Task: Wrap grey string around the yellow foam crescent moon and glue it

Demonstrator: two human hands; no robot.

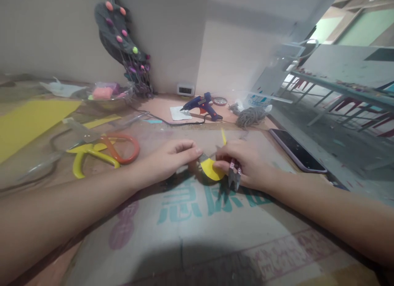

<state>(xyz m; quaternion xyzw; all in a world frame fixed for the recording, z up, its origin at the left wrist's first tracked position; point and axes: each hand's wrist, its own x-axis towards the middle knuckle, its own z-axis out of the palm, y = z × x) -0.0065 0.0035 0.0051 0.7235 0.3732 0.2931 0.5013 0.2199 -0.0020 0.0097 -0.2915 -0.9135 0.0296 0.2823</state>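
My right hand (pixel 249 161) pinches a small rounded piece of yellow paper (pixel 212 170) between thumb and fingers. Tucked in the same hand is a small tool with grey metal jaws (pixel 234 180) and pinkish parts, its jaws pointing toward me; its exact kind is unclear. My left hand (pixel 172 158) is closed just left of the yellow piece, thumb against the index finger. Something thin and greyish shows at its fingertips, too small to name. Both hands are above a cardboard sheet (pixel 184 245) with green and red print. A narrow yellow strip (pixel 223 136) shows behind my right hand.
Scissors with orange and yellow handles (pixel 126 148) lie left, near yellow sheet material (pixel 33 120). Behind the hands are a blue glue gun (pixel 201 105) on a white pad, grey yarn (pixel 252 115) and a small digital clock (pixel 185 89). A phone (pixel 297 150) lies right.
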